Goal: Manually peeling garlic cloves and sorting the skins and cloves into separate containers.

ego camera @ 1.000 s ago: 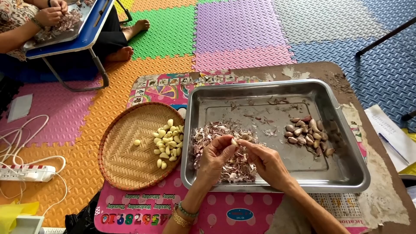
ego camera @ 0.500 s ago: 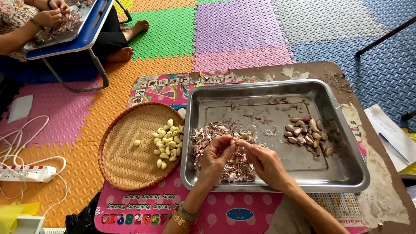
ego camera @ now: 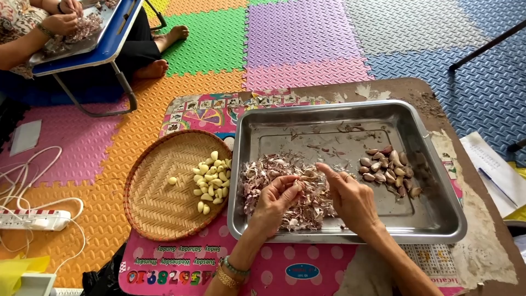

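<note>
Both hands meet over the heap of garlic skins (ego camera: pixel 285 192) at the front left part of the steel tray (ego camera: pixel 433 219). The left hand (ego camera: pixel 276 204) is curled, its grip narrow, fingertips pinching what looks like a garlic clove (ego camera: pixel 303 178). The right hand (ego camera: pixel 350 200) lies flatter, its forefinger touching the same clove. Unpeeled cloves (ego camera: pixel 389 170) lie by the tray's right side; peeled cloves (ego camera: pixel 211 181) rest in the woven basket (ego camera: pixel 159 208) left of the tray, on the bench.

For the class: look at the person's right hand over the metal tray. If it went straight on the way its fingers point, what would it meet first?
The right hand points up and to the left, so it would probably first meet the pile of garlic skins in the metal tray, beside the left hand. Height above the pile is unclear.
</note>
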